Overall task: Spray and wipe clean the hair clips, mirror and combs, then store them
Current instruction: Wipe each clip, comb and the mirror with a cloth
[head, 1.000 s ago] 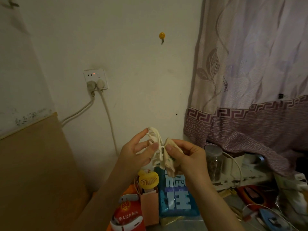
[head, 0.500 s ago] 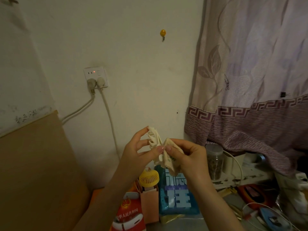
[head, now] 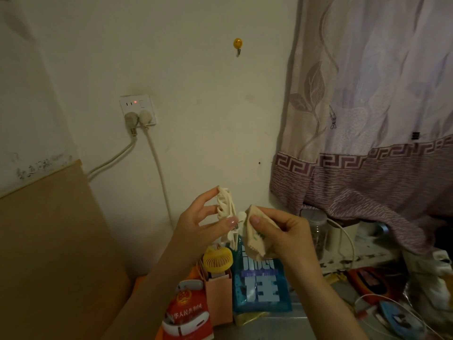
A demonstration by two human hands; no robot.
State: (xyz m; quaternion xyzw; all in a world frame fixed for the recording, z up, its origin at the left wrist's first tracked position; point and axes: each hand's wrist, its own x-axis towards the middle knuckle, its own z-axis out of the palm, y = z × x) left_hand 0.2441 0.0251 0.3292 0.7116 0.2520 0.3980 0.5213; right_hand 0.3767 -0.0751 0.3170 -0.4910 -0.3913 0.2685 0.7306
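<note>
A cream claw hair clip [head: 226,211] is held up in front of the wall, pinched between the thumb and fingers of my left hand [head: 199,223]. Right beside it, my right hand [head: 282,233] grips a small beige cloth [head: 256,238], bunched between thumb and fingers, and the cloth touches the clip's lower end. No mirror, comb or spray bottle shows in this view.
Below my hands stand a yellow mini fan [head: 218,260] in a pink paper bag [head: 219,298], a blue packet [head: 261,288] and a red bag [head: 188,315]. A clear jar [head: 316,231], cables and clutter lie at the right under the purple curtain [head: 367,143]. A brown board [head: 49,253] leans at the left.
The cloth was wrapped over the clip; now my right hand has drawn it a little to the right, and more of the clip shows in my left hand.
</note>
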